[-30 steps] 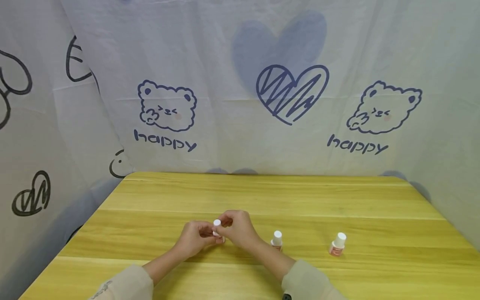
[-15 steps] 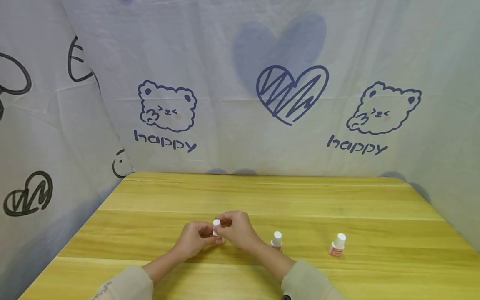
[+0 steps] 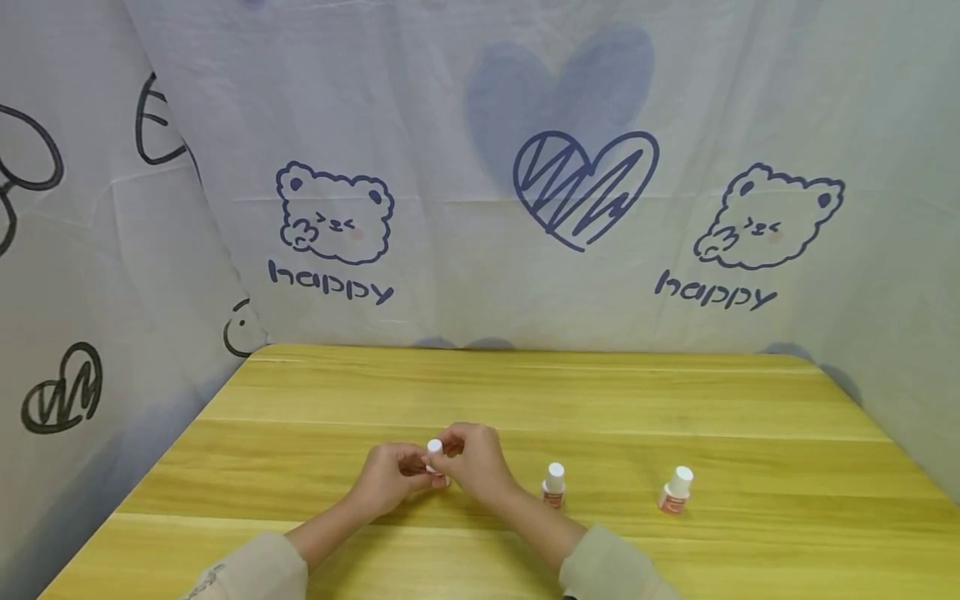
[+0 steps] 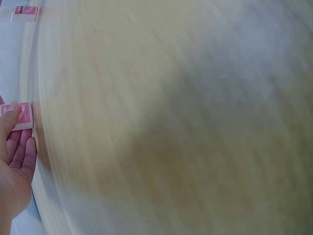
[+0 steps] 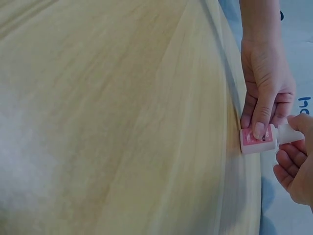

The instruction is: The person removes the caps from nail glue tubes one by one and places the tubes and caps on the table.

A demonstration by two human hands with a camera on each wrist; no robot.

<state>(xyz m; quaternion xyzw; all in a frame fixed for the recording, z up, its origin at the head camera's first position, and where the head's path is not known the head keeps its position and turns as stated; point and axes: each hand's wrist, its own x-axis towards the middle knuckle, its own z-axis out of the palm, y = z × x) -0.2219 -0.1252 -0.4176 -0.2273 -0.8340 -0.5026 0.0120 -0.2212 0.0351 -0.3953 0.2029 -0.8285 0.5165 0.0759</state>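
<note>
Just left of the table's middle, my left hand grips a small white plastic bottle with a pink label. Its thumb presses on the label and its fingers lie behind the body, as the right wrist view shows. My right hand pinches the bottle's tall white cap between thumb and fingers. The bottle stands upright with its base at the tabletop. In the left wrist view, only the labelled lower part of this bottle shows, and the cap is out of frame.
Two similar capped bottles stand upright on the wooden table: one bottle right beside my right forearm, another bottle farther right. A white cloth with bear and heart drawings hangs behind the table and along its sides.
My right wrist and sleeve have shifted slightly left, uncovering more of the nearer bottle's label. My left hand and the held bottle stay in place.
</note>
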